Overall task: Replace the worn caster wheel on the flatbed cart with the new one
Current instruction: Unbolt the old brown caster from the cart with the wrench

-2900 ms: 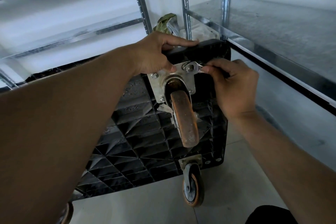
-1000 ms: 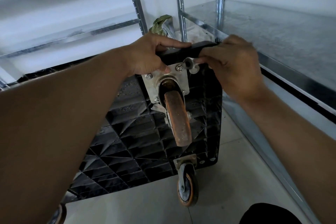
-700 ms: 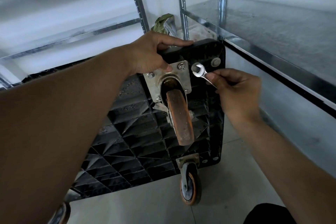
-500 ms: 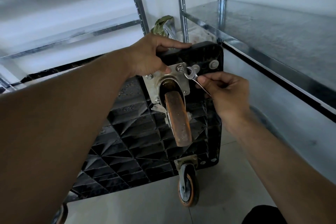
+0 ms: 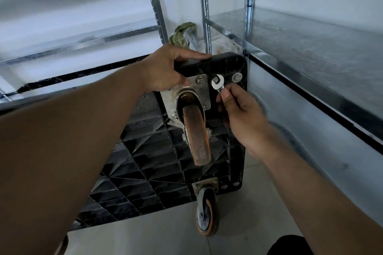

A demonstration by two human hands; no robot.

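pale tiled floor (image 5: 155, 236) nearest; just above it a small orange-rimmed caster (image 5: 206, 219) on the flatbed cart (image 5: 145, 161), which is tipped on edge with its black ribbed plastic underside showing. worn caster wheel (image 5: 196, 132), rust-brown, juts from a steel plate (image 5: 202, 94) near the upper corner. right hand (image 5: 242, 114) grip grasps a shiny wrench (image 5: 218, 84), head just right of the plate's top bolt (image 5: 200, 80). left hand (image 5: 167, 72) grip clasps the cart's top edge. galvanised shelving (image 5: 310, 51) right and behind; green bundle (image 5: 182, 33) beyond

Wrench (image 5: 217, 84) handle hidden in right hand (image 5: 240, 114), third wheel (image 5: 62, 244) mostly behind left forearm (image 5: 72, 130)
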